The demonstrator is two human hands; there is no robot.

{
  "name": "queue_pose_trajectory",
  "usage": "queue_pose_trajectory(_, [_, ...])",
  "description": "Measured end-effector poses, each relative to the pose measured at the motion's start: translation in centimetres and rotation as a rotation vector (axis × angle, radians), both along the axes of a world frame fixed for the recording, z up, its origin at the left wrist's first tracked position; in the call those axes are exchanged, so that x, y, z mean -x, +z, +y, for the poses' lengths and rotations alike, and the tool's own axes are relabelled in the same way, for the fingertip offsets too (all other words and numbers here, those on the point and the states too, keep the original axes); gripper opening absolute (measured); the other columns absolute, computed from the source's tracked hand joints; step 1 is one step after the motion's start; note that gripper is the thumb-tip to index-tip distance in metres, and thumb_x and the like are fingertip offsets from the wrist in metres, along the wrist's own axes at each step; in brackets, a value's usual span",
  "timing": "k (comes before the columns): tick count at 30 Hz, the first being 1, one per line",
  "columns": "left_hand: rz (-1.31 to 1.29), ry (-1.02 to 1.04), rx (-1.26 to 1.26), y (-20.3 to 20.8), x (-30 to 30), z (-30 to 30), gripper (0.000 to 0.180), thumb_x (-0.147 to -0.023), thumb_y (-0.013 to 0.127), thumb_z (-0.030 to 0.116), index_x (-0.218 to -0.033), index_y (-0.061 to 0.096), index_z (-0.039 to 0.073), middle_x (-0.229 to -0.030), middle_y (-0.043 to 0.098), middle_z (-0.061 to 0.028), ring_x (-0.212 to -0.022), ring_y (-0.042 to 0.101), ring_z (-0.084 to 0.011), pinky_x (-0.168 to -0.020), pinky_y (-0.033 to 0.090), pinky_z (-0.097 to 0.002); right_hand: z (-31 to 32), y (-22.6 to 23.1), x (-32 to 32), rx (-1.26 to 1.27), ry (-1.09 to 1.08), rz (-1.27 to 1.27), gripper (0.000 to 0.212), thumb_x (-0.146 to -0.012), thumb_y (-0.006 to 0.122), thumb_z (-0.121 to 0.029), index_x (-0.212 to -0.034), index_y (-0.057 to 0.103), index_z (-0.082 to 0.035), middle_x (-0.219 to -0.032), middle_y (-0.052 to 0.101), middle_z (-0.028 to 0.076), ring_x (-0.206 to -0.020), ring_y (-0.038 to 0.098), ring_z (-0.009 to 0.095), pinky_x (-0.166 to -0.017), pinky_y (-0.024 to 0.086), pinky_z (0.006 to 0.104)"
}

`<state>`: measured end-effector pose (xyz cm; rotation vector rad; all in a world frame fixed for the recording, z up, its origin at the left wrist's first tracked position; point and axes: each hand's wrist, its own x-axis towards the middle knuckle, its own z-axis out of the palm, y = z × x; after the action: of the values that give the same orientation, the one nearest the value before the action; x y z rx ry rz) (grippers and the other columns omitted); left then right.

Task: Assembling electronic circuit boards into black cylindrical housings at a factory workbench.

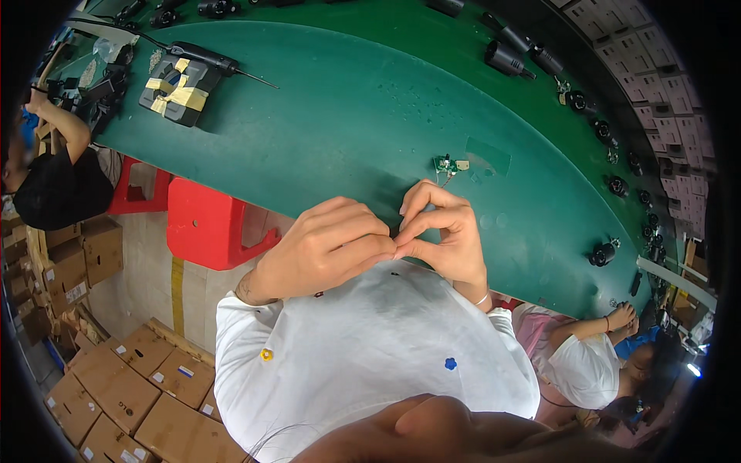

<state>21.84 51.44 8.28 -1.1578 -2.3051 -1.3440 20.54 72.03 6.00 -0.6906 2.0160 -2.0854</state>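
Note:
Above the near edge of the green table, my left hand [324,251] and my right hand [446,235] meet fingertip to fingertip. Both are closed in a pinch, and whatever is between the fingertips is too small or too covered to make out. Just beyond my right hand lies a small green circuit board [444,163] with a pale connector piece. Thin wires run from it toward my right fingers. Beside the board, a clear flat film [488,157] rests on the table.
A black tool with a thin metal shaft [204,58] lies across a dark box [181,94] with yellow tape. Black cylindrical parts [505,58] line the green belt. Red stools [204,220] and cardboard boxes [116,386] stand at left. Co-workers sit at far left and lower right.

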Motion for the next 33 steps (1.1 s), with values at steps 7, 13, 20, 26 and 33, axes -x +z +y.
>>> queue_pose_trajectory(7, [-0.175, -0.062, 0.023, 0.17, 0.28, -0.3, 0.011, -0.077, 0.073, 0.003, -0.085, 0.065, 0.004, -0.089, 0.064, -0.0015, -0.071, 0.057, -0.0173, -0.069, 0.046, -0.0279, -0.01, -0.01, -0.04, -0.032, 0.017, -0.022, 0.014, -0.062, 0.085, -0.003, -0.071, 0.075, -0.01, -0.073, 0.055, -0.002, -0.077, 0.05, 0.014, -0.068, 0.04, 0.0252])
queue_pose_trajectory(13, [-0.364, -0.119, -0.085, 0.12, 0.49, -0.51, 0.011, -0.077, 0.072, 0.001, -0.086, 0.066, 0.004, -0.088, 0.065, -0.0027, -0.069, 0.056, -0.0175, -0.066, 0.046, -0.0275, 0.13, -0.03, -0.16, -0.049, 0.018, -0.022, 0.014, -0.062, 0.086, -0.006, -0.07, 0.075, -0.011, -0.073, 0.055, -0.002, -0.077, 0.05, 0.013, -0.072, 0.04, 0.0267])
queue_pose_trajectory(20, [-0.573, -0.102, -0.164, 0.33, 0.4, -0.54, 0.011, -0.073, 0.074, -0.003, -0.081, 0.069, 0.002, -0.079, 0.068, -0.0051, -0.062, 0.055, -0.0167, -0.059, 0.043, -0.0257, -0.04, 0.09, -0.28, -0.132, -0.034, 0.059, 0.014, -0.061, 0.086, -0.012, -0.069, 0.075, -0.013, -0.073, 0.056, -0.004, -0.078, 0.05, 0.014, -0.083, 0.038, 0.0302])
queue_pose_trajectory(26, [-0.611, -0.042, -0.173, 0.47, 0.21, -0.16, 0.011, -0.07, 0.073, -0.005, -0.079, 0.069, 0.0, -0.074, 0.068, -0.0042, -0.059, 0.055, -0.0152, -0.057, 0.043, -0.025, 0.11, 0.24, -0.13, -0.205, -0.082, 0.18, 0.013, -0.061, 0.086, -0.015, -0.068, 0.075, -0.014, -0.072, 0.056, -0.005, -0.079, 0.051, 0.014, -0.087, 0.036, 0.0315])
queue_pose_trajectory(33, [-0.635, -0.013, -0.261, -0.22, -0.12, 0.35, 0.011, -0.069, 0.071, -0.006, -0.078, 0.069, 0.001, -0.073, 0.069, -0.0032, -0.059, 0.057, -0.0143, -0.058, 0.045, -0.0244, 0.0, 0.2, -0.19, -0.143, -0.102, 0.146, 0.013, -0.061, 0.086, -0.015, -0.068, 0.075, -0.014, -0.072, 0.056, -0.005, -0.079, 0.051, 0.014, -0.087, 0.036, 0.032])
